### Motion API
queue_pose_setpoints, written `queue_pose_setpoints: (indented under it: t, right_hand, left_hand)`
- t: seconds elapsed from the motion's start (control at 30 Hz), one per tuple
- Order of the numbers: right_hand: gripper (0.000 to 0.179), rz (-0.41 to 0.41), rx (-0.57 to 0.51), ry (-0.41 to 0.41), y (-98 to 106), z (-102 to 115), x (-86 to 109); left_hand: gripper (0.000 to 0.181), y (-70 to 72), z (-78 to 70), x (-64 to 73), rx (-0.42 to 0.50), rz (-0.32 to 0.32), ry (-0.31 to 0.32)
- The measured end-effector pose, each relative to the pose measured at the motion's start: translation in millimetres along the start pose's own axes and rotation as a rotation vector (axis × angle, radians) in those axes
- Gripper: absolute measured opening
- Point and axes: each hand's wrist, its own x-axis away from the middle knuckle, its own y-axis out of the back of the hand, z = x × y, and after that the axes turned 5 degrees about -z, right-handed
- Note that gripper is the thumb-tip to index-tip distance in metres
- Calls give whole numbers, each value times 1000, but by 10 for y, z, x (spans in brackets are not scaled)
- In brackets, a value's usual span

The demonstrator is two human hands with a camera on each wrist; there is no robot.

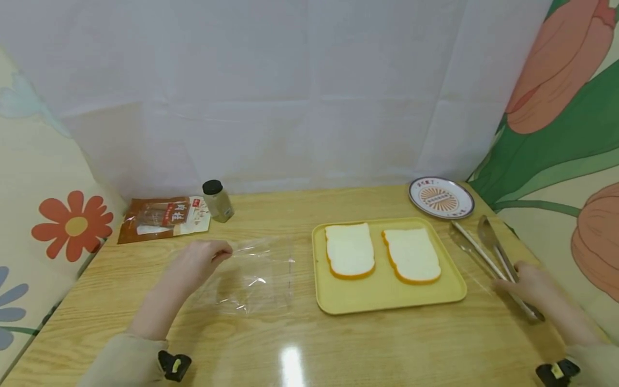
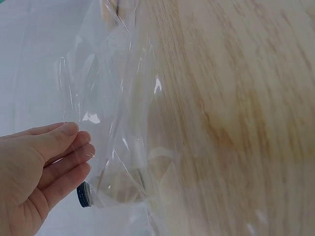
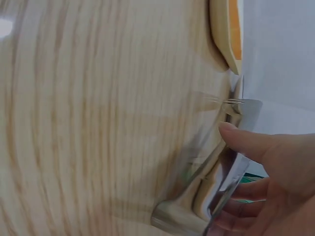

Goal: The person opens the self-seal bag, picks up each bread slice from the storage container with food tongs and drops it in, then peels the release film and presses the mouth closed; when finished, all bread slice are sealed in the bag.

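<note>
My left hand [image 1: 200, 263] pinches the edge of a clear plastic bag [image 1: 256, 285] between thumb and fingers. In the left wrist view the bag [image 2: 115, 98] hangs in creases from the fingertips of that hand [image 2: 44, 162]. At the right, my right hand [image 1: 534, 287] grips a pair of metal tongs [image 1: 483, 252] near the hinged end, their arms spread apart. The right wrist view has the thumb of this hand [image 3: 275, 172] on one side of the tongs [image 3: 206, 191] and the other fingers behind them.
Two bread slices [image 1: 350, 251] with orange crusts lie on a yellow tray [image 1: 382, 301]. Behind the tongs sits a patterned round plate [image 1: 441, 198]. A jar with a black lid [image 1: 220, 203] stands beside a brown packet [image 1: 162, 217]. White cloth [image 1: 309, 97] borders the table's back.
</note>
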Motion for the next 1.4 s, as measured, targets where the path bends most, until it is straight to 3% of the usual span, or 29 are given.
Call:
queue_pose_setpoints:
  t: [0.27,0.47,0.63,0.83,1.03,1.2,1.3,1.4]
  right_hand:
    - [79,39,-63,-5,-25,41,15]
    - [46,-27,-94,35,-82,78,25]
    - [35,-99,-114,43,-114,95,65]
    - [39,-127,-121,10,-73,120,142]
    - [67,-98,-287,-41,-15,179,322]
    - [67,21,-543,-122,22,260,487]
    - [64,150,-670,-209,60,307,583]
    - [59,272,-764,-224,70,315,669]
  left_hand:
    - [5,-12,-13,-18,4,27,26]
    - [4,-15,30,8,13,6,13]
    - [3,-14,39,12,21,0,1]
    - [4,-16,29,11,19,2,3]
    - [3,-19,14,8,23,-4,-6]
    - [3,-24,18,14,19,-10,-6]
    - [3,-21,17,13,24,-9,-2]
    - [3,-17,12,16,24,-10,0]
